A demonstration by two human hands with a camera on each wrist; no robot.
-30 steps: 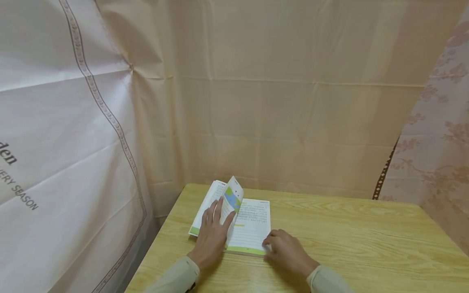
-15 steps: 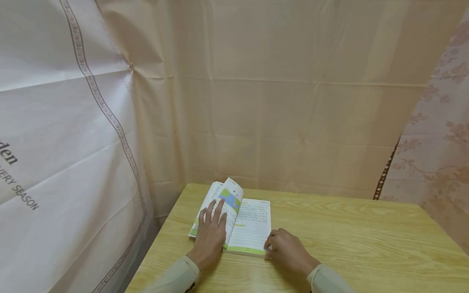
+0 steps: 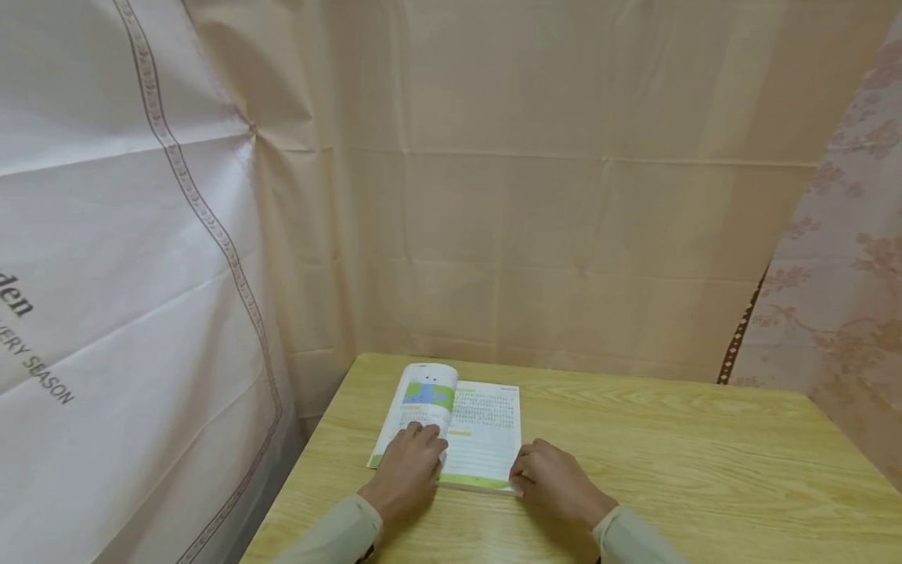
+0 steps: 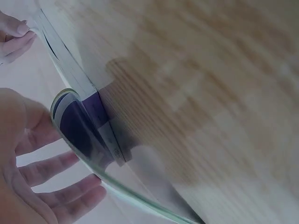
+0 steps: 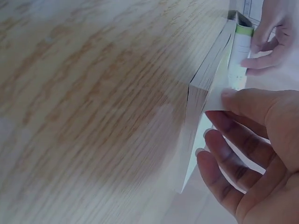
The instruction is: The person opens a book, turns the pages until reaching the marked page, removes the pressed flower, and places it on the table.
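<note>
An open paperback book [image 3: 482, 458] with printed text and green-edged pages lies on the table. Its left leaf [image 3: 427, 394], with a blue and green picture, bows upward near the spine. My left hand [image 3: 407, 468] rests on the lower part of that leaf. In the left wrist view its fingers [image 4: 70, 195] lie along the curved pages. At the lower right corner, my right hand [image 3: 557, 479] pinches a page corner [image 5: 216, 100] between thumb and index finger, lifting it off the page stack; the other fingers curl loosely below, as the right wrist view shows.
The wood-grain table [image 3: 669, 454] extends to the right of the book. A beige cloth [image 3: 528, 235] hangs behind it, a white printed cloth [image 3: 127, 313] on the left, and a floral cloth [image 3: 838, 258] on the right.
The left leaf, which stood partly raised, has come down over the left side. My left hand has drawn back toward the lower edge. The right hand has stayed at the right corner.
</note>
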